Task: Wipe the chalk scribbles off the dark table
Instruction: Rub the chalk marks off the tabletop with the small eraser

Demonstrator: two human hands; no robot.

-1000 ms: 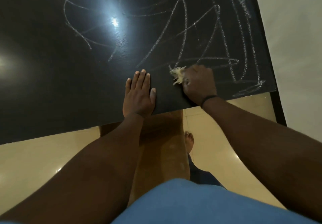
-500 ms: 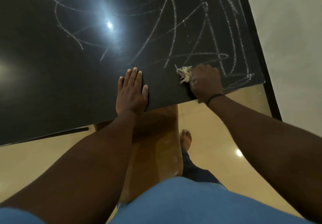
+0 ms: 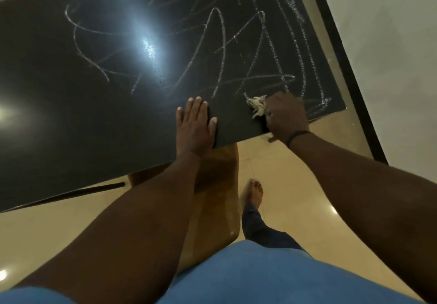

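Right hand (image 3: 285, 116) is gripping frayed rag (image 3: 256, 105) on dark table (image 3: 71, 114), chalk scribbles (image 3: 236, 50) at 12 o'clock; left hand (image 3: 195, 128) is pressing flat, fingers together.

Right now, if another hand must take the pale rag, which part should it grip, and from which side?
Probably the loose frayed end of the rag, coming from the left. Only that tuft sticks out, on the thumb side of the right hand, which grips the rest against the table. The left hand rests flat nearby, so the way in is narrow.

Blue shirt (image 3: 260, 273); dark trousers (image 3: 255, 225); thin black wristband (image 3: 298, 135); bare foot (image 3: 253, 192).
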